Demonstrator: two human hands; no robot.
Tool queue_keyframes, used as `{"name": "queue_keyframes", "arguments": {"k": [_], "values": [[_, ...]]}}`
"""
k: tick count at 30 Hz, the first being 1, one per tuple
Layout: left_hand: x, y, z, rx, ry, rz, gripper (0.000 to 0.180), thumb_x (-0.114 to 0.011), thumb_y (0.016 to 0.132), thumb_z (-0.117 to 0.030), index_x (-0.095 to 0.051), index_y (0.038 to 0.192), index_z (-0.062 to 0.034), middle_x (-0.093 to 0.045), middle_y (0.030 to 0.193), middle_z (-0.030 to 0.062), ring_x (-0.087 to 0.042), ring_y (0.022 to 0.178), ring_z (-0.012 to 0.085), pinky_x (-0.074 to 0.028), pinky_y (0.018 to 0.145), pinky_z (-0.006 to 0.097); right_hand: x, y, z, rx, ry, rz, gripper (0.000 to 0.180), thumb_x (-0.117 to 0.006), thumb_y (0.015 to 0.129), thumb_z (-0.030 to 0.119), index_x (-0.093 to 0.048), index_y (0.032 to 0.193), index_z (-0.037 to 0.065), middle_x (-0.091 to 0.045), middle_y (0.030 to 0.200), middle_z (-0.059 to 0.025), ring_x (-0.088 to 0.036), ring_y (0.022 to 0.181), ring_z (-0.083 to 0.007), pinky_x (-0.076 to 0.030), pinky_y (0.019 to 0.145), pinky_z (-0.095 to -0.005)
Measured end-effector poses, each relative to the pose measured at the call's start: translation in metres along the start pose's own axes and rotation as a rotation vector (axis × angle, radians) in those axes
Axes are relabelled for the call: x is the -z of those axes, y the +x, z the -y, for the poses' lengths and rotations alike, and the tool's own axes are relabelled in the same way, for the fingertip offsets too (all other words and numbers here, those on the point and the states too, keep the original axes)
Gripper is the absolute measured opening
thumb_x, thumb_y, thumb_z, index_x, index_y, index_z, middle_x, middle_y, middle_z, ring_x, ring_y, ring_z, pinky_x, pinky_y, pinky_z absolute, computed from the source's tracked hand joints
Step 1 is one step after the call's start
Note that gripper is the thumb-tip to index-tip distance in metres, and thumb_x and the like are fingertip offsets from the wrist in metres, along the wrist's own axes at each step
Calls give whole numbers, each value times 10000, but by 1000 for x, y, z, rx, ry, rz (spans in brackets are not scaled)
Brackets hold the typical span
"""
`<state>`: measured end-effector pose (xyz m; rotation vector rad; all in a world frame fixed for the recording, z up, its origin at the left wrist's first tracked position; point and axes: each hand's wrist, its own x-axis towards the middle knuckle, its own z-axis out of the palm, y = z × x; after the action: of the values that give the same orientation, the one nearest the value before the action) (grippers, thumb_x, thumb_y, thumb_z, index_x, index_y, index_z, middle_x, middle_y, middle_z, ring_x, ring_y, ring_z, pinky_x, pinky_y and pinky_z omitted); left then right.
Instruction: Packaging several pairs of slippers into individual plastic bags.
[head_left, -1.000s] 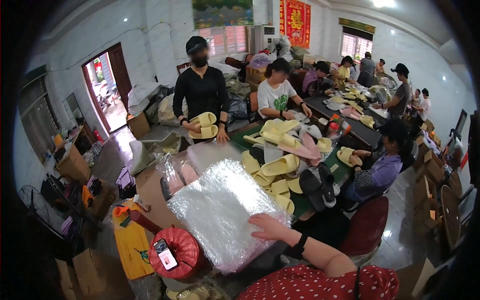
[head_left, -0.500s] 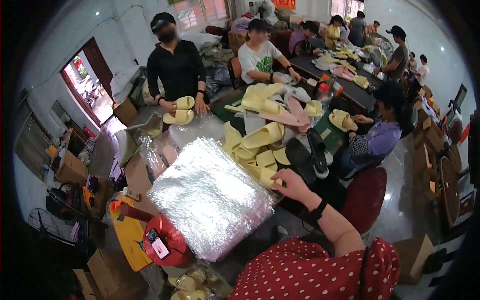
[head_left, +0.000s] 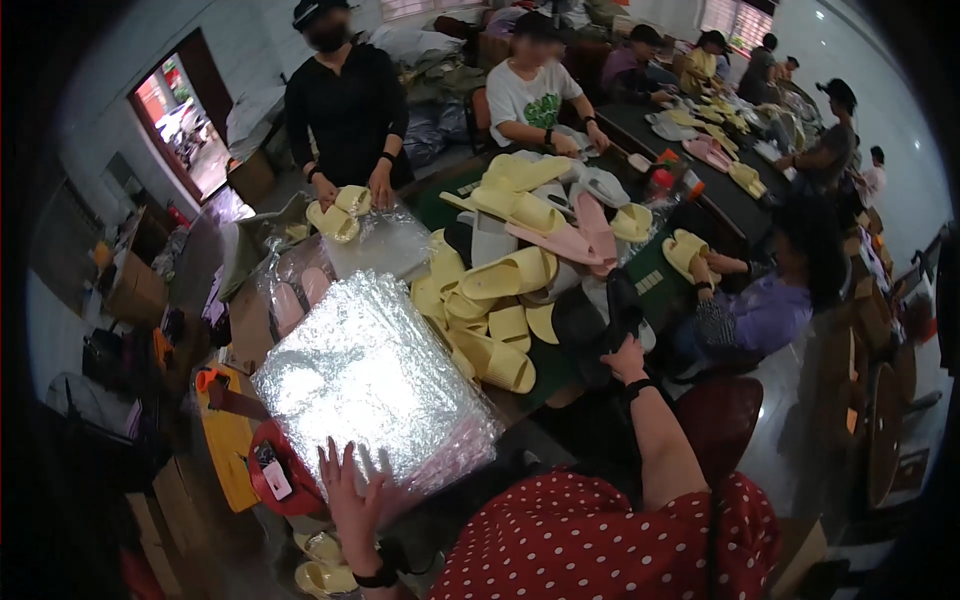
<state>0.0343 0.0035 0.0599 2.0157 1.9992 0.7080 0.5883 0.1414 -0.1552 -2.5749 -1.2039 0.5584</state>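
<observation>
A thick stack of shiny clear plastic bags lies on the table in front of me. My left hand rests flat on its near edge, fingers spread, holding nothing. My right hand reaches out to the right, fingers curled on a black slipper at the near edge of a pile of yellow slippers. A few pink slippers and grey ones lie in the same pile.
A person in black stands across the table holding yellow slippers. Other people sit along the right side and at a far table. A red round object and a yellow stool sit at my left. Cardboard boxes stand by the left wall.
My right hand left the bag stack and moved right to the black slipper. My left hand came into view and settled on the stack's near edge. The view tilted down.
</observation>
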Motion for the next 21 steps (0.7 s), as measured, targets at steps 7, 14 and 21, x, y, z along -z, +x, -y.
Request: {"name": "queue_keyframes", "arguments": {"k": [7,14,21], "values": [[-47,16,0,107,15,134,681,-801,701,-305,-576,1305,-85,-434,1464,218,-356,1367,407,-315,1119,473,-6,49,-20,46,45,-68,977,-852,665,309,-342,1442,9,-411,1353,-312,-435,1245,-466,-401,1055,-464],[-48,10,5,122,-10,133,650,-802,702,-372,-606,1268,-119,-462,1434,231,-372,1354,439,-308,1121,498,-13,49,-16,121,128,-169,424,-705,823,189,-575,1153,-42,-512,1173,-237,-526,1099,-430,-477,919,-493],[-51,14,8,111,-46,136,653,-789,714,-398,-603,1278,-126,-456,1434,248,-367,1358,441,-296,1121,491,-15,33,-10,133,100,-112,522,-744,762,260,-549,1135,-49,-520,1184,-235,-515,1123,-434,-475,922,-516]]}}
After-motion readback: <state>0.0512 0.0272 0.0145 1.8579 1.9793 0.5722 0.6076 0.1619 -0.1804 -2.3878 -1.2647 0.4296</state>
